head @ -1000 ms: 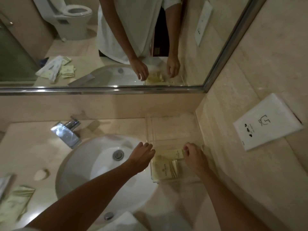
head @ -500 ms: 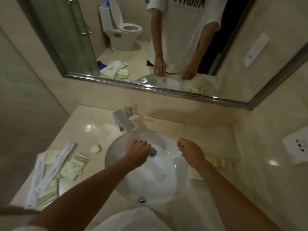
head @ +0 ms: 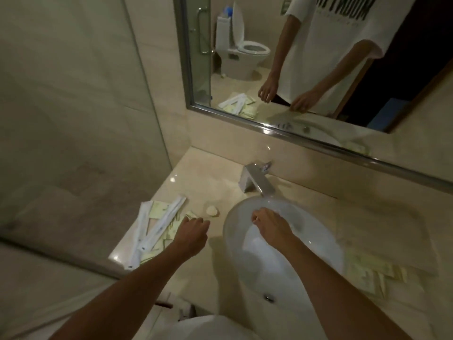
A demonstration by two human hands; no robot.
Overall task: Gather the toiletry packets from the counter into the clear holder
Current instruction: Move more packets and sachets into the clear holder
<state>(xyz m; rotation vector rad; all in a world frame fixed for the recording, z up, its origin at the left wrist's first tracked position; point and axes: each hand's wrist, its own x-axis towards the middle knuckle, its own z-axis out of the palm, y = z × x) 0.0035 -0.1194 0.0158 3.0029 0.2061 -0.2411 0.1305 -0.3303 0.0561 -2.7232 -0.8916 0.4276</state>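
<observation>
A loose pile of pale green toiletry packets and long white sachets lies on the counter left of the basin. My left hand hovers at the pile's right edge, fingers curled, holding nothing that I can see. My right hand hangs over the white basin, fingers loosely apart and empty. The clear holder stands on the counter right of the basin, with pale green packets lying in its near end.
A chrome tap stands behind the basin. A small round soap lies between the pile and the basin. A glass shower panel borders the counter's left side. The wall mirror reflects a toilet and the person.
Both hands have left the clear holder and swung left. My left hand went from over the basin to the packet pile; my right hand is now over the basin. The view has turned left.
</observation>
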